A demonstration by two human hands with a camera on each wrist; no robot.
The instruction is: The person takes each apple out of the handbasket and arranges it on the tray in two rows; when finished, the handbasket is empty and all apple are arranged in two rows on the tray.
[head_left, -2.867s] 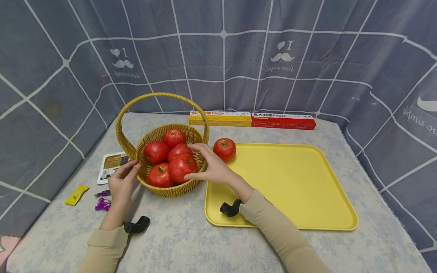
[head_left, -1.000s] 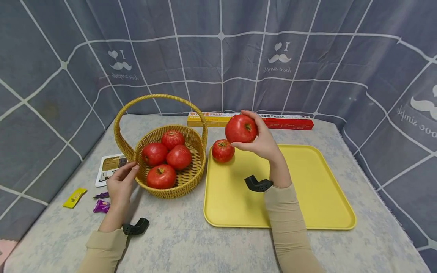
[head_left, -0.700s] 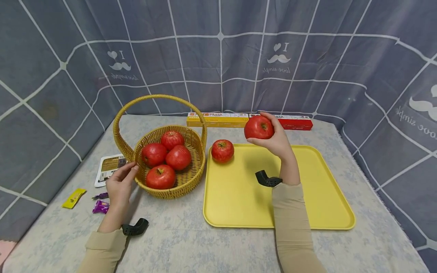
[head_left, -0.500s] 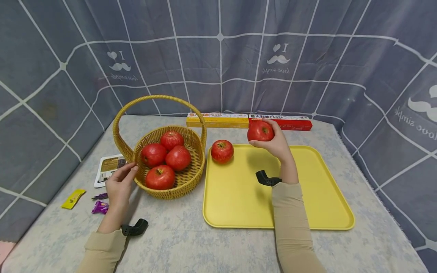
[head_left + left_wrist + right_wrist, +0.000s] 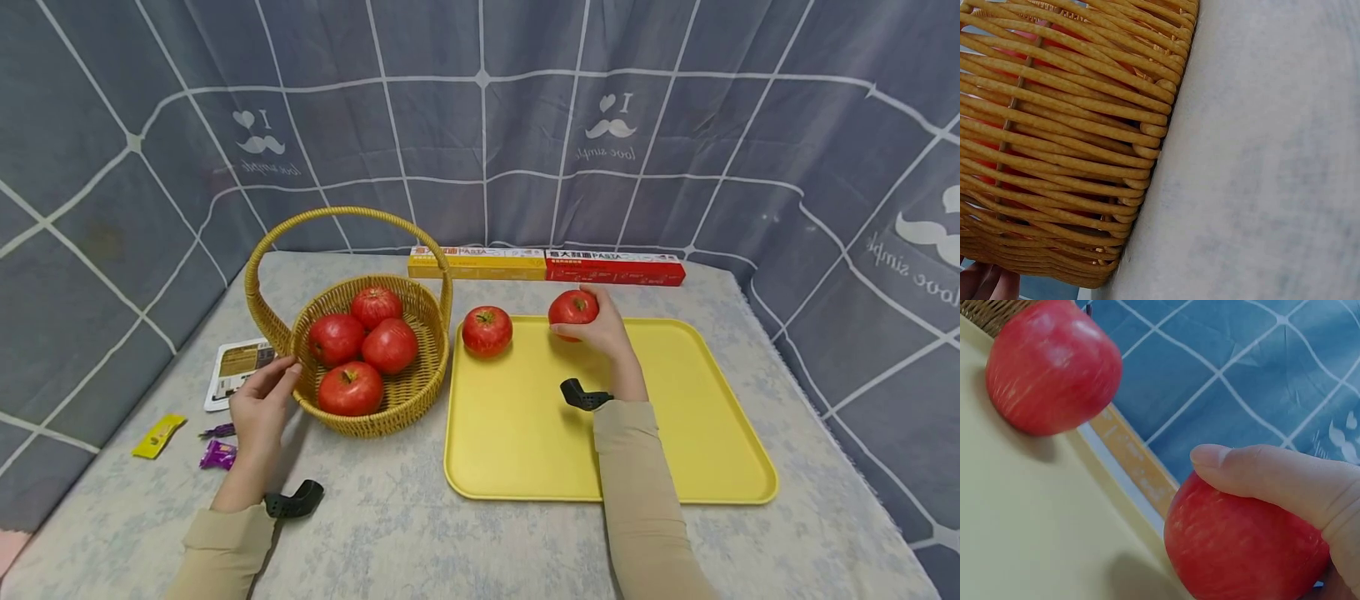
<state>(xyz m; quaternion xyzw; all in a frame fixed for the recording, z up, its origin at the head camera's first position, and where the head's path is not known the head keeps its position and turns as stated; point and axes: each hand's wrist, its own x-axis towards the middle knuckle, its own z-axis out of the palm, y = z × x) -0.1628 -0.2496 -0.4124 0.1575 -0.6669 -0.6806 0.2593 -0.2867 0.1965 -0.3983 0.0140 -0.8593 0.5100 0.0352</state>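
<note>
My right hand (image 5: 596,329) grips a red apple (image 5: 572,308) (image 5: 1241,550) low over the far edge of the yellow tray (image 5: 675,433); the thumb (image 5: 1254,472) lies over its top. A second red apple (image 5: 487,330) (image 5: 1054,365) sits on the tray's far left corner. Beside the tray stands a wicker basket (image 5: 367,417) (image 5: 1054,144) with a tall handle and several red apples (image 5: 352,387) inside. My left hand (image 5: 262,404) holds the basket's left rim, fingers curled against the weave.
A yellow box (image 5: 476,262) and a red box (image 5: 615,268) lie along the table's back edge under the grey curtain. A printed card (image 5: 236,371), a yellow wrapper (image 5: 157,435) and purple sweets (image 5: 217,454) lie left of the basket.
My right hand took an apple out of the basket, carried it right over the tray and has lowered it toward the tray's far edge. The left hand stayed on the basket.
</note>
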